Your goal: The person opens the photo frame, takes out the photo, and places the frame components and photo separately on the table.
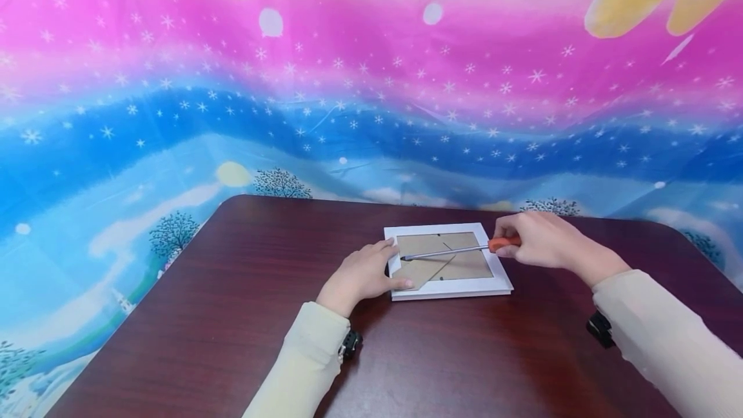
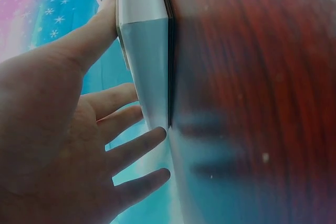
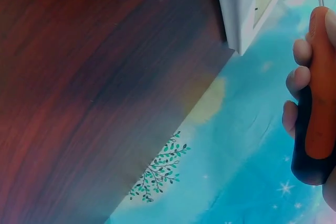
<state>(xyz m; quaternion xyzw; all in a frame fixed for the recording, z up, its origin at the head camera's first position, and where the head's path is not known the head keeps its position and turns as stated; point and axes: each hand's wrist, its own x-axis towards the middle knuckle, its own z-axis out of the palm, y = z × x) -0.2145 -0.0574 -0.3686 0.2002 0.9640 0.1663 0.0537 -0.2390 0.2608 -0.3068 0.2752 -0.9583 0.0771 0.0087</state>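
Note:
A white picture frame (image 1: pixel 464 286) lies face down on the table, its tan backing board (image 1: pixel 418 243) and stand flap facing up. My left hand (image 1: pixel 362 271) rests at the frame's left side, thumb on the backing near the front corner. In the left wrist view its fingers (image 2: pixel 137 147) reach straight and spread along the frame's edge. From the right, my right hand (image 1: pixel 545 240) grips an orange and black screwdriver (image 3: pixel 321 108) by the handle. Its metal shaft slants low across the backing, tip at a small dark tab by the left inner edge.
The dark reddish wooden table (image 1: pixel 232 334) has rounded far corners. Behind it hangs a pink and blue cloth (image 1: pixel 371 95) with snowflakes and trees. Each wrist wears a black strapped device, the left one (image 1: pixel 351 344) close above the table.

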